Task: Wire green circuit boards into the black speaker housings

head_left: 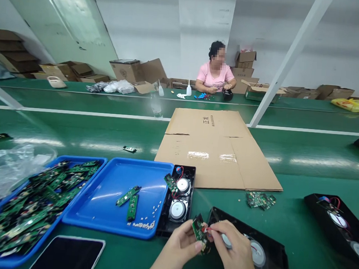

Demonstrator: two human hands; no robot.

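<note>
My left hand (181, 244) grips a green circuit board (198, 228) by its edges, tilted, at the lower centre. The fingertips of my right hand (231, 244) pinch a red wire (209, 229) at the board's connector. Under and behind my right hand lies a black speaker housing (271, 247) with round silver speakers (257, 253), partly hidden by the hand. Left of my hands, a second black housing (164, 227) holds two round speakers (178, 210) and a small board (171, 184) with wires.
A blue tray (116, 165) holds two boards and small white connectors. Another blue tray (57, 220), heaped with boards, stands left of it, near a dark tablet (69, 256). Flat cardboard (211, 153) lies ahead; boards (260, 200) and a third housing (339, 227) are right. A person (216, 73) sits opposite.
</note>
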